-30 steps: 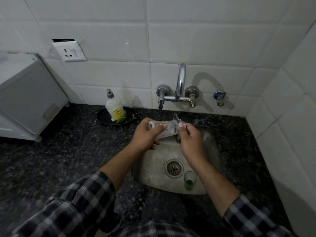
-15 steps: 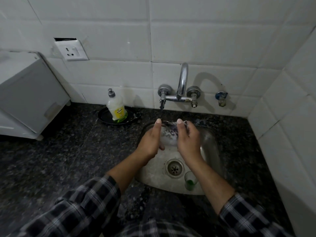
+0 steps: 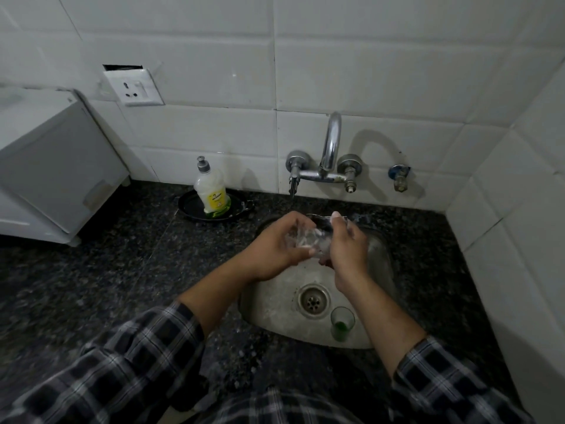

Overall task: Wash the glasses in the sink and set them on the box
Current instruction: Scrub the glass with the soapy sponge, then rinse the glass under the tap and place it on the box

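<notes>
A clear, motion-blurred glass (image 3: 303, 240) is held over the sink (image 3: 272, 304), left grip (image 3: 273, 247) and right grip (image 3: 347, 250) both curled round it.

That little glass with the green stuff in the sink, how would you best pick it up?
Pinch the small glass round its clear upper wall, coming from above. It stands upright close to the near wall of the sink, right of the drain, so a sideways reach looks cramped.
</notes>
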